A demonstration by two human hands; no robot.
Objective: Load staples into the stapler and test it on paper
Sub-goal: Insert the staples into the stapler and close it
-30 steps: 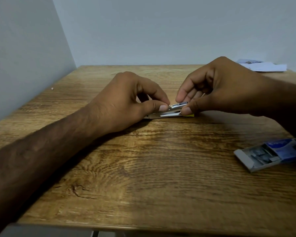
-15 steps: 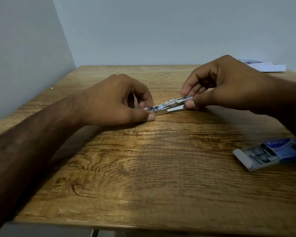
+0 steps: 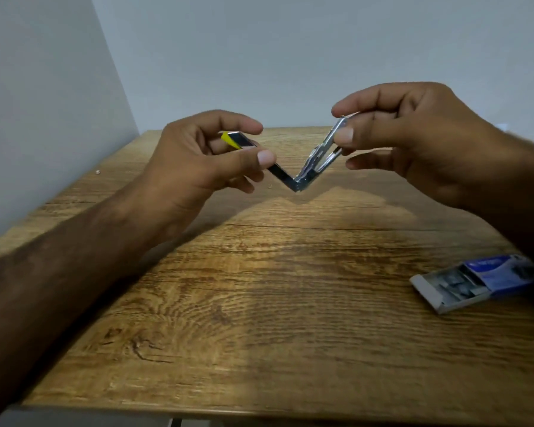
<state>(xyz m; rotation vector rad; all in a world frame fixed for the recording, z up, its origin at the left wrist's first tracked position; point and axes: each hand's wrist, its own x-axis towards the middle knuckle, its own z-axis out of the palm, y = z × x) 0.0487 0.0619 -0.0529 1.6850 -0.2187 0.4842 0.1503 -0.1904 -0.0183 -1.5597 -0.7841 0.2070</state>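
Observation:
A small metal stapler (image 3: 293, 180) with a yellow end is held up above the wooden table (image 3: 259, 303), swung wide apart into a V. My left hand (image 3: 198, 161) pinches the yellow-tipped arm between thumb and fingers. My right hand (image 3: 413, 140) grips the silver magazine arm by its upper end. The hinge hangs lowest, between both hands. Lying at the table's right side is a blue staple box (image 3: 475, 282), its grey tray slid partly out with staple strips showing. No paper is visible.
Grey walls close the table at the left and the back. A tiny pale speck (image 3: 97, 172) lies near the left wall, and a small speck (image 3: 269, 186) sits on the wood below the stapler.
Both hands have lifted the stapler off the table and swung its two arms apart into a V. The view has tilted, so the papers at the back right are out of sight.

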